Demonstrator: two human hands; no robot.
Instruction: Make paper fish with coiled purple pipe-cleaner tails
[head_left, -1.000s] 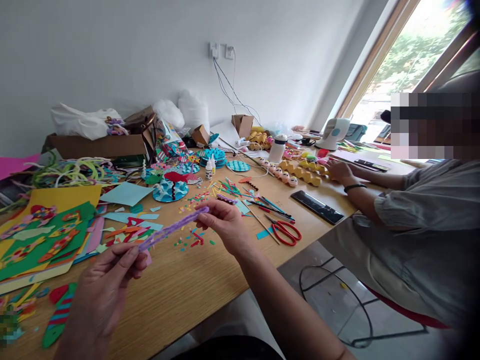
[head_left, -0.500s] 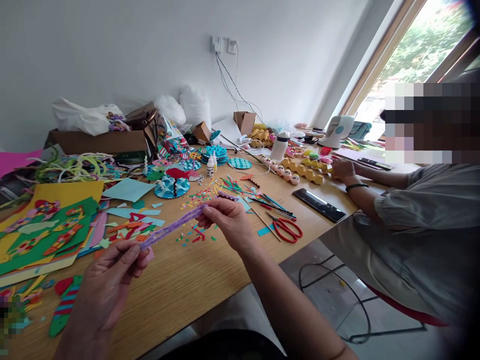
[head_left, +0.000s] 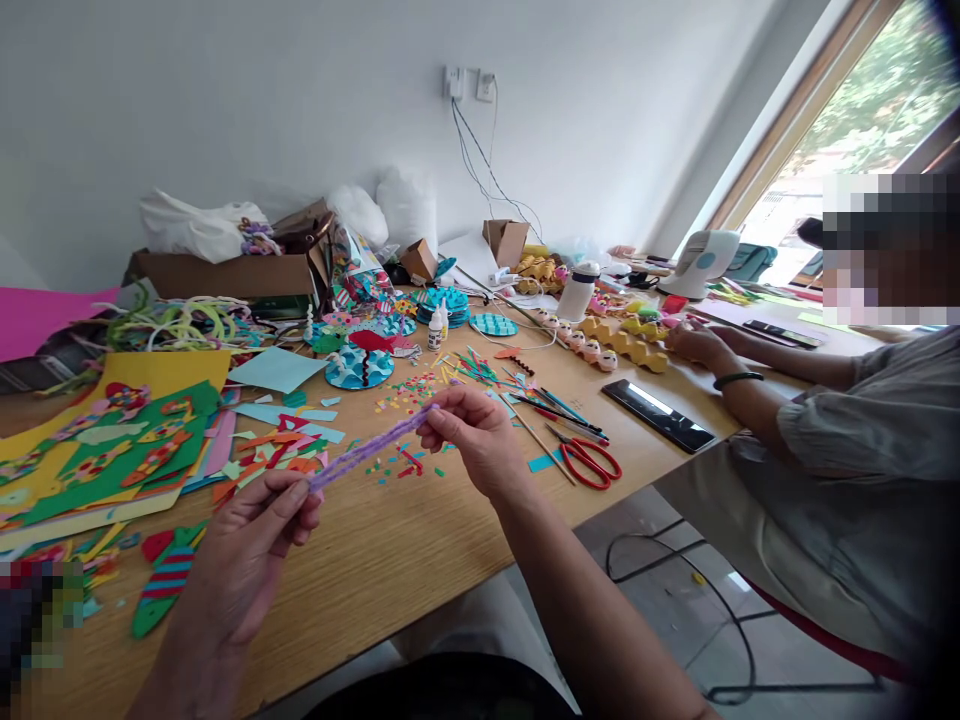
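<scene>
Now the left hand (head_left: pixel 259 525) and right hand (head_left: pixel 476 440) each pinch one end of a doubled purple strand (head_left: pixel 371 445), stretched above the table (head_left: pixel 375 570).

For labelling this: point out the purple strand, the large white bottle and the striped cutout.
Purple strand (head_left: pixel 397 431), head view: right half.
Large white bottle (head_left: pixel 575 299), head view: body.
Striped cutout (head_left: pixel 169 574), head view: stripes.
</scene>
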